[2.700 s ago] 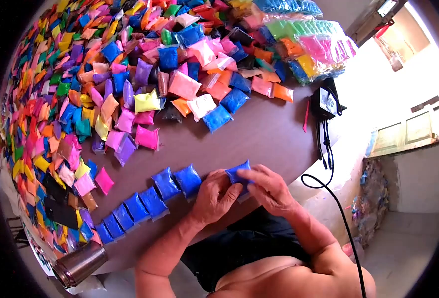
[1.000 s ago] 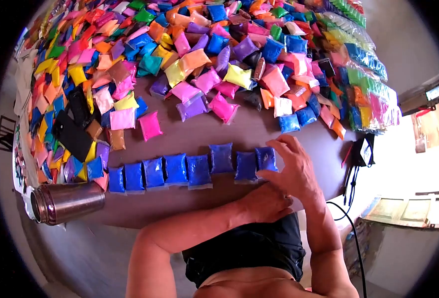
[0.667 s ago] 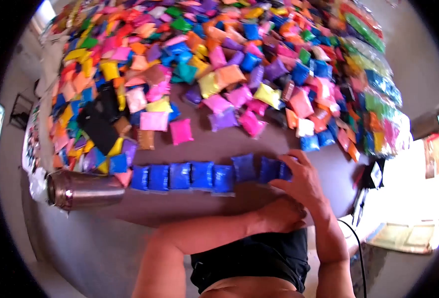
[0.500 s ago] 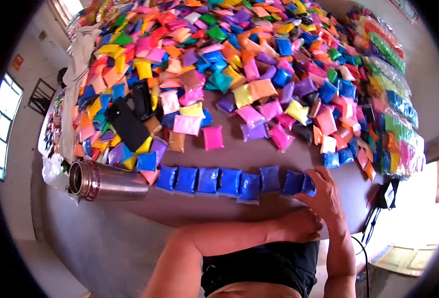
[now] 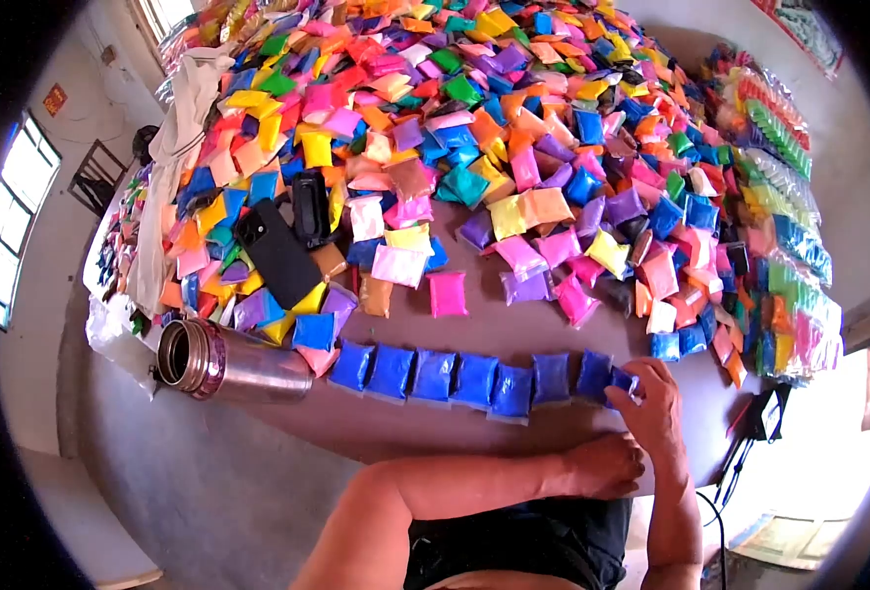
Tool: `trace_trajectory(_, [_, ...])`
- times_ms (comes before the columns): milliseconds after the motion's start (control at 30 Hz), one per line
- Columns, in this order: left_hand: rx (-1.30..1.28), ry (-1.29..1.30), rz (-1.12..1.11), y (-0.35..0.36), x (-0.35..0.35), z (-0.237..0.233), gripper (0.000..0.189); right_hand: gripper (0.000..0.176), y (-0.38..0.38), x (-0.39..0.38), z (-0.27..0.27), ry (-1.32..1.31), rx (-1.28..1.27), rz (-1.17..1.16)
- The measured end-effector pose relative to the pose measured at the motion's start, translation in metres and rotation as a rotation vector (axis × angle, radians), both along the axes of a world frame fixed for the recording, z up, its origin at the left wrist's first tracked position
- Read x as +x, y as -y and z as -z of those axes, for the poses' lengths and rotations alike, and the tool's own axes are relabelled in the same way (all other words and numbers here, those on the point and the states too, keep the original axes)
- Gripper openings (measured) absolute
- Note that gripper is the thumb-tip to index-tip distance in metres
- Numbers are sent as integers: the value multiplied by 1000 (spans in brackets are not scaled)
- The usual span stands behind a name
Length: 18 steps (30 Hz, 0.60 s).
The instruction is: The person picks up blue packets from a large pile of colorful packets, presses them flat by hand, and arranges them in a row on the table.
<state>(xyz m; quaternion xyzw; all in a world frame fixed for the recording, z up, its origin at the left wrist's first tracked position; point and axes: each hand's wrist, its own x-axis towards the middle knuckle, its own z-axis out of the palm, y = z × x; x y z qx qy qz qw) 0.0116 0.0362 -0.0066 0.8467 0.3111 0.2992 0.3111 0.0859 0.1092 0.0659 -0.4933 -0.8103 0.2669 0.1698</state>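
A row of small blue packets (image 5: 475,381) lies along the near part of the brown table, several of them side by side. At the row's right end my right hand (image 5: 654,405) pinches the last blue packet (image 5: 624,381) between thumb and fingers, partly covering it. My left hand (image 5: 604,466) rests at the table's near edge, curled into a fist, just left of my right wrist. Nothing shows in that fist. To the left of the row, an open steel flask (image 5: 258,374) lies on its side with its mouth facing left.
A big heap of multicoloured packets (image 5: 435,128) covers the back of the table (image 5: 395,315). A black phone (image 5: 279,258) and a black case (image 5: 310,208) lie at its left. Clear bags of sorted packets (image 5: 794,285) are stacked at the right. Black straps (image 5: 750,442) hang off the right edge.
The view has shifted, so the table sits slightly lower and further right. My right hand stays at the last blue packet, which now shows more between the fingers. My left fist stays put.
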Motion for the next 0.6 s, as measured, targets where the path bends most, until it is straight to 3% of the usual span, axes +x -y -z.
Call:
trace_trajectory(133, [72,73,-8,-2,2,4,20,36,-13,-14,-1,-52,47,-74])
trace_trajectory(200, [68,54,58,-4,2,3,17,35,-17,-41,-8,-39,192,-274])
trace_trajectory(267, [-25,458,1,-2,14,12,15,39,-22,-71,-12,-16,202,-385])
trace_trajectory(300, [-24,457,7,-4,18,16,15,42,-25,-90,-16,-38,168,-451])
trace_trajectory(367, [-598,809,256,-8,25,28,22,46,-32,-128,-14,-112,194,-581])
trace_trajectory(400, [-601,805,258,-7,32,38,22,48,-35,-146,-11,-168,253,-644])
trace_trajectory(467, [-670,1048,-6,-7,43,52,18,46,-39,-182,-18,-56,274,-735])
trace_trajectory(500, [-672,1048,-10,-6,38,47,18,46,-45,-200,-11,-83,356,-765])
trace_trajectory(567, [80,295,-187,-1,28,36,19,46,-56,-248,-15,-159,507,-788])
trace_trajectory(600, [173,199,-178,0,23,30,19,46,-60,-274,-26,-204,579,-780])
